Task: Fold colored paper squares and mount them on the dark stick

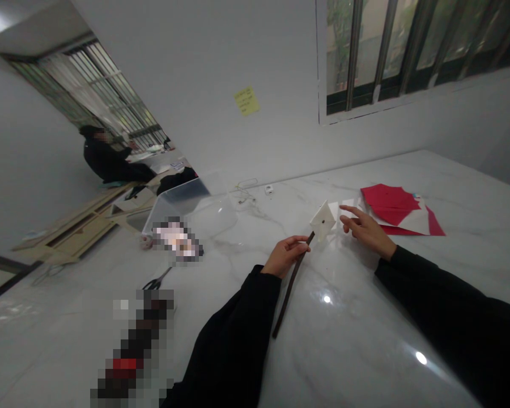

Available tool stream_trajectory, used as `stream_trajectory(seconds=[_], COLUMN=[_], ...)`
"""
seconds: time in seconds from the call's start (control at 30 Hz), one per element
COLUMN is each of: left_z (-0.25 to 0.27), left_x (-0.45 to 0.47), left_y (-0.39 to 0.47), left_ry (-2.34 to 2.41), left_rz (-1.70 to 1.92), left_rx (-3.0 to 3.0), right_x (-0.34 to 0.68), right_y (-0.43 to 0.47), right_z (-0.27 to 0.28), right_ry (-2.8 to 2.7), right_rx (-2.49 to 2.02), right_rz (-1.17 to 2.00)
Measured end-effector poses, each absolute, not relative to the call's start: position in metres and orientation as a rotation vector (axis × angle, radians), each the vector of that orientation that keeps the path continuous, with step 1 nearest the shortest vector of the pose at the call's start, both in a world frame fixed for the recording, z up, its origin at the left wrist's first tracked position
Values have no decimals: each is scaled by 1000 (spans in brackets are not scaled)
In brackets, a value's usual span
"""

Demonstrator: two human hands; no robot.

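My left hand (287,255) pinches a thin dark brown strip (289,292) near its upper end; the strip slants down toward me over the white marbled table (344,340). Just beyond the strip's tip is a small folded white paper piece (323,220) with a dark dot on it. My right hand (363,228) hovers at the right of this paper, fingers apart, with nothing visible in them. Pale paper pieces (347,207) lie behind its fingertips. Past that hand, red and white paper sheets (393,207) lie in a loose pile.
At the left are a clear plastic box (182,207), scissors (155,283) and two pixelated items. A white cable (246,198) lies by the wall. A yellow note (246,101) sticks on the wall below a barred window. Farther off, a person (110,156) sits in dark clothes.
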State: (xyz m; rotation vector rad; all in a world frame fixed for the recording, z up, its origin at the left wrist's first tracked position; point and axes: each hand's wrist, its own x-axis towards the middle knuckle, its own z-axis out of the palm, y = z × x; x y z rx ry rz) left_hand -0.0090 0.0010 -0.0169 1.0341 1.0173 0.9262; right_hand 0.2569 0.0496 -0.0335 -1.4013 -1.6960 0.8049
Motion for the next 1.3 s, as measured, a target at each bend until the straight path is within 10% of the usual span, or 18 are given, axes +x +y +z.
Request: stream_trajectory(seconds=[1.3], left_z=[-20], left_x=[-10], left_y=[2], left_ry=[1015], left_rz=[925], left_rx=[1042], right_x=[249], right_y=[40], right_z=[-24], right_ry=[-1749], right_rx=[-1394], right_rz=[945])
